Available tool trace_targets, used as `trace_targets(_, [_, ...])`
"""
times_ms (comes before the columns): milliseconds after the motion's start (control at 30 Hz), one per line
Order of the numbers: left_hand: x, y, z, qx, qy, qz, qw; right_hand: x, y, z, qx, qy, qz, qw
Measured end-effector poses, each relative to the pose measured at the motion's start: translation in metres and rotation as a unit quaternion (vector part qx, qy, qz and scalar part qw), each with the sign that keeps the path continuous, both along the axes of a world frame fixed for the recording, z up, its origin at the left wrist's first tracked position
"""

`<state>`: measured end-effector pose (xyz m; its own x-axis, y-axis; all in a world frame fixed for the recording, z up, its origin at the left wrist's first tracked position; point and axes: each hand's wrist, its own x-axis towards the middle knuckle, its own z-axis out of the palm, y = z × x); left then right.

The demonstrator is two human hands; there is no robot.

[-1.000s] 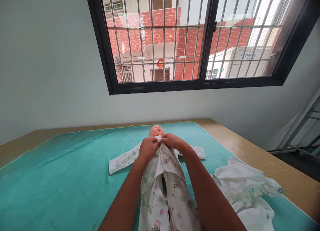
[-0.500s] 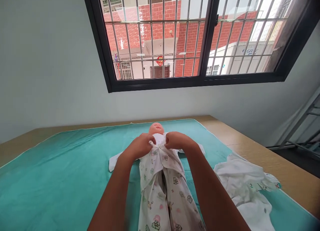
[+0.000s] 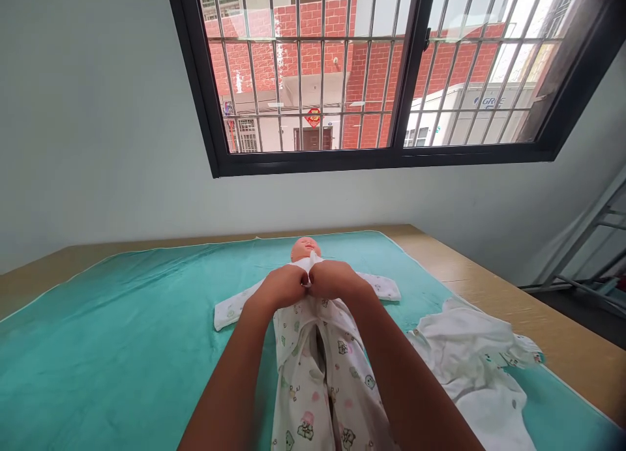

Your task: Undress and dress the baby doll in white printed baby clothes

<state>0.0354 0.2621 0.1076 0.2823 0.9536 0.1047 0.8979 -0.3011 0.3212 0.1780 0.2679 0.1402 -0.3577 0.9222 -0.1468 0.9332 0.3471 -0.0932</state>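
Observation:
A baby doll (image 3: 306,247) lies on its back, head toward the window, dressed in white printed baby clothes (image 3: 303,347). Over its chest, my left hand (image 3: 286,287) and my right hand (image 3: 335,280) pinch the front of the top, their fingertips nearly meeting at the middle. A bit of white cloth stands up between them, just below the doll's chin. The printed sleeves (image 3: 381,287) stretch out to both sides. Below my hands, the trouser legs run toward me with a dark gap between them. What exactly lies inside my fingertips is hidden.
A teal sheet (image 3: 137,347) covers most of the wooden table (image 3: 489,275). To the right lies a crumpled white garment (image 3: 469,347). Behind the table rises a wall with a barred window (image 3: 313,161). A metal ladder-like frame (image 3: 581,242) stands at the far right.
Both hands have moved inward over the chest, bringing the two front edges of the top together. The doll's sleeves now show more fully.

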Motion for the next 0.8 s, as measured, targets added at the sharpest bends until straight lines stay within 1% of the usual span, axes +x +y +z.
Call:
trace_targets(67, [-0.001, 0.004, 0.0, 0.02, 0.008, -0.007, 1.0, 0.008, 0.001, 0.004, 0.0, 0.015, 0.028, 0.999])
trace_targets(133, [0.001, 0.007, -0.001, 0.04, 0.008, 0.004, 0.999, 0.015, 0.003, 0.007, 0.008, 0.042, 0.051, 0.998])
trace_targets(200, [0.004, 0.01, -0.005, 0.054, 0.006, 0.017, 0.998, 0.019, 0.006, 0.006, 0.017, 0.069, 0.054, 0.996])
trace_targets(300, [0.008, 0.011, -0.012, 0.075, -0.008, 0.014, 0.997, 0.02, 0.013, 0.0, 0.011, 0.116, 0.059, 0.991])
trace_targets(400, [0.008, 0.012, -0.016, 0.09, -0.035, -0.011, 0.995, 0.023, 0.02, -0.006, -0.007, 0.172, 0.07, 0.983])
trace_targets(467, [0.006, 0.013, -0.016, 0.084, -0.058, -0.03, 0.994, 0.029, 0.027, -0.011, -0.033, 0.205, 0.07, 0.976])
trace_targets(533, [0.003, 0.013, -0.014, 0.062, -0.093, -0.05, 0.992, 0.037, 0.034, -0.016, -0.083, 0.247, 0.088, 0.961])
trace_targets(600, [0.0, 0.012, -0.009, 0.037, -0.146, -0.062, 0.987, 0.045, 0.041, -0.022, -0.139, 0.298, 0.113, 0.938])
trace_targets(667, [-0.002, 0.009, -0.001, 0.03, -0.217, -0.049, 0.974, 0.048, 0.045, -0.026, -0.167, 0.346, 0.108, 0.917])
trace_targets(700, [-0.002, 0.008, 0.003, 0.029, -0.251, -0.035, 0.967, 0.046, 0.045, -0.028, -0.161, 0.359, 0.092, 0.915])
trace_targets(733, [-0.002, 0.006, 0.007, 0.026, -0.278, -0.021, 0.96, 0.042, 0.044, -0.028, -0.143, 0.358, 0.077, 0.92])
trace_targets(800, [-0.002, 0.002, 0.013, 0.013, -0.304, -0.007, 0.952, 0.028, 0.038, -0.026, -0.075, 0.295, 0.047, 0.951])
